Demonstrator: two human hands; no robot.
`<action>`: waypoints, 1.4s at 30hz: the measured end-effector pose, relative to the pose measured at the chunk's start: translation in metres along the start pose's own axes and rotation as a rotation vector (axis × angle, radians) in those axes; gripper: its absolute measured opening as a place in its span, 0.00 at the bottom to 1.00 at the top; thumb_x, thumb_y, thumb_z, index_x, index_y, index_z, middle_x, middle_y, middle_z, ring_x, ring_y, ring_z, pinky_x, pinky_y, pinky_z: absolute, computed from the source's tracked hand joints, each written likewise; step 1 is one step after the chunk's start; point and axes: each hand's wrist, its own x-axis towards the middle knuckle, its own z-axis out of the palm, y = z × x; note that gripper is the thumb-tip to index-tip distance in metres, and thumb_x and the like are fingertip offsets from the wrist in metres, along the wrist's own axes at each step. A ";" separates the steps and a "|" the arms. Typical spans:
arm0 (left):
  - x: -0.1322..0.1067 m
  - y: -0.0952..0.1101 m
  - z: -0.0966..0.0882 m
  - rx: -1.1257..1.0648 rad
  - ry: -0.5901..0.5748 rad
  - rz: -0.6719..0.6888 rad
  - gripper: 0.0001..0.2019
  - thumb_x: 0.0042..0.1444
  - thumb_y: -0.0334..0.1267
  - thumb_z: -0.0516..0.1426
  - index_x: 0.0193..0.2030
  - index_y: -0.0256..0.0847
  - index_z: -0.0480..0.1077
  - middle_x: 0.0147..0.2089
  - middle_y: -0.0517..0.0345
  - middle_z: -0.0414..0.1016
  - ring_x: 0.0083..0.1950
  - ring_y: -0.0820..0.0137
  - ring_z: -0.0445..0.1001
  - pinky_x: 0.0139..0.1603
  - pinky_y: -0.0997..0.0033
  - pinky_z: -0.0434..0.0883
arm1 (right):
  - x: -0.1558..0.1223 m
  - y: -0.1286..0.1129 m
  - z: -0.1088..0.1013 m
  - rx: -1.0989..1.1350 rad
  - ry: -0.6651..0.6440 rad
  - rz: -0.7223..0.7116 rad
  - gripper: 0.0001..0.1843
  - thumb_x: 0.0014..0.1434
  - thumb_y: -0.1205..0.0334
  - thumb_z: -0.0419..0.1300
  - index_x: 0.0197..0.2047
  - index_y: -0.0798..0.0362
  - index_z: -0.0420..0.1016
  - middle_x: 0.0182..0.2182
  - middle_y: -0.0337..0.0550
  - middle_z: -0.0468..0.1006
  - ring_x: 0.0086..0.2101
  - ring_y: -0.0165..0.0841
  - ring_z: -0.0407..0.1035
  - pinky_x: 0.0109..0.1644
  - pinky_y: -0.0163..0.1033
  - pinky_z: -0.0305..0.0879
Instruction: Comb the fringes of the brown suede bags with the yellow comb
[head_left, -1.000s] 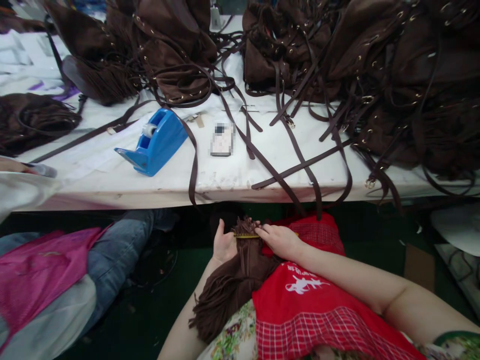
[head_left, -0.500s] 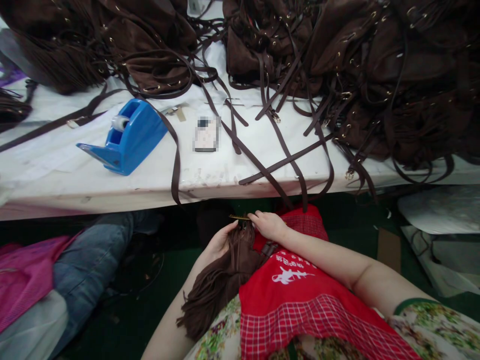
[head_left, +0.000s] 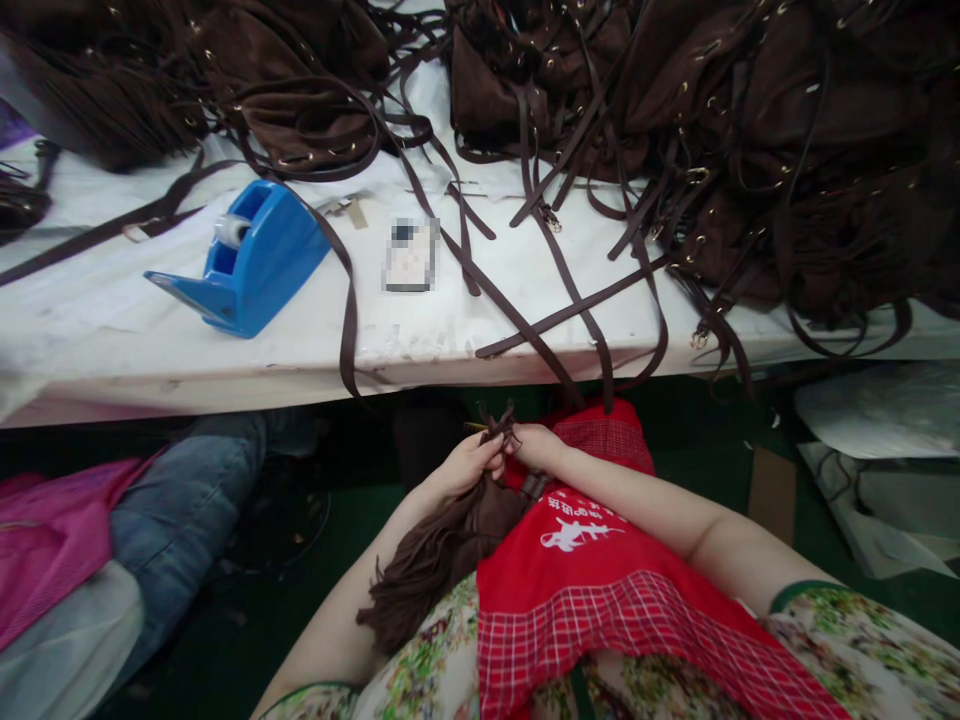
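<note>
A brown suede fringed piece [head_left: 450, 550] lies across my lap and left forearm, its long strips hanging toward my body. My left hand [head_left: 476, 465] is closed on the upper strips of the fringe, and their loose tips stick up above the fingers. Close against it, my right hand [head_left: 536, 447] is closed at the same strips. The end of a thin yellowish comb [head_left: 474, 427] shows behind the strip tips; its other end is hidden, on the side of my right hand.
Brown bags [head_left: 525, 90] with straps crowd the back of the white-covered table [head_left: 420, 350]. Several straps hang over its front edge. A blue tape dispenser [head_left: 262, 260] and a blurred-out phone-like object [head_left: 410, 257] lie on it. Another person's jeans-clad leg [head_left: 195, 520] is at left.
My left hand has closed round the fringe strips, and their tips now stand up between my hands. The comb, plainly visible before, is mostly covered now. The view has shifted slightly.
</note>
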 end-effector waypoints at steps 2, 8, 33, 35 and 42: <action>-0.003 0.002 0.000 -0.029 0.044 0.024 0.16 0.52 0.48 0.60 0.32 0.34 0.68 0.15 0.69 0.55 0.19 0.77 0.62 0.25 0.77 0.60 | 0.002 0.007 0.003 0.017 0.018 0.035 0.16 0.66 0.57 0.44 0.46 0.53 0.69 0.36 0.46 0.78 0.35 0.34 0.71 0.35 0.34 0.59; -0.021 0.009 -0.026 -0.527 0.131 -0.032 0.06 0.60 0.37 0.52 0.36 0.36 0.66 0.24 0.61 0.64 0.32 0.70 0.72 0.34 0.72 0.69 | -0.017 0.012 0.002 0.165 0.199 -0.010 0.16 0.68 0.59 0.39 0.43 0.54 0.65 0.34 0.45 0.75 0.34 0.31 0.69 0.37 0.33 0.59; -0.047 -0.010 -0.043 -0.752 0.055 -0.014 0.34 0.59 0.56 0.44 0.62 0.30 0.58 0.61 0.38 0.63 0.64 0.50 0.59 0.65 0.50 0.51 | -0.012 -0.038 0.009 -0.311 0.072 -0.256 0.19 0.65 0.64 0.42 0.57 0.52 0.60 0.40 0.50 0.74 0.34 0.37 0.72 0.30 0.36 0.62; -0.045 -0.007 -0.042 -0.727 0.020 -0.075 0.34 0.59 0.56 0.45 0.61 0.27 0.59 0.58 0.37 0.67 0.62 0.50 0.61 0.64 0.51 0.53 | -0.012 -0.037 0.003 -0.323 0.056 -0.235 0.17 0.65 0.63 0.44 0.55 0.52 0.61 0.40 0.50 0.74 0.35 0.38 0.72 0.31 0.36 0.63; -0.037 0.000 -0.028 -0.563 0.055 -0.171 0.22 0.59 0.45 0.51 0.53 0.29 0.67 0.44 0.41 0.76 0.50 0.56 0.74 0.54 0.56 0.67 | -0.011 -0.033 -0.010 -0.307 0.038 -0.197 0.17 0.63 0.54 0.49 0.52 0.53 0.63 0.39 0.51 0.74 0.37 0.39 0.72 0.32 0.36 0.64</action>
